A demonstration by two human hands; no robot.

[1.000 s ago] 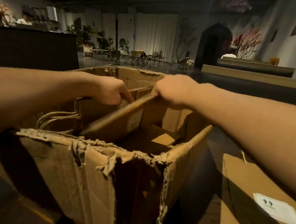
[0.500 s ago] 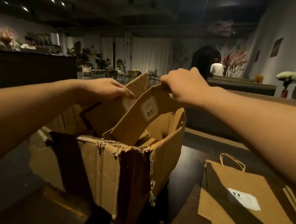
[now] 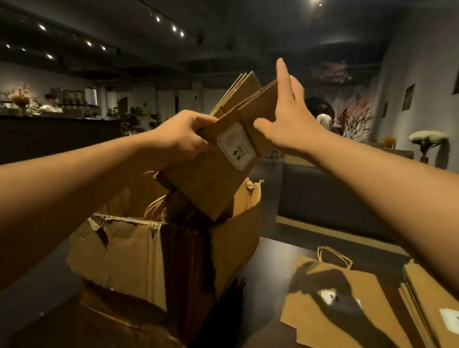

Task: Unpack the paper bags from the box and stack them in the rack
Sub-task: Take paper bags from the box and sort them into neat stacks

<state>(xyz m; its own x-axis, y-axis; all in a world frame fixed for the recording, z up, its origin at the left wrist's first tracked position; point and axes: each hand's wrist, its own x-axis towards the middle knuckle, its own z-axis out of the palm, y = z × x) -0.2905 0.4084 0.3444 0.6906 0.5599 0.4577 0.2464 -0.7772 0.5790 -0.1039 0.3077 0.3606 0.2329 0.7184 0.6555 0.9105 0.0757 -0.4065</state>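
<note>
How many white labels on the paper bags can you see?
3: one on the bundle of bags gripped by the left hand, one on the flat bag on the table, one on the stack at the right edge. Others may be hidden.

Bundle of paper bags: plain kraft brown; its label was white with a thin dark border and dark digits
Box: tan cardboard with pale torn edges; a dark strip ran down its near corner
Flat bag right of the box: the same brown, crossed by dark shadow; white sticker
Stack of bags farther right of the box: brown; white sticker with dark marks
Table under the box: dark brown, nearly black
Flowers far behind the box: white
</note>
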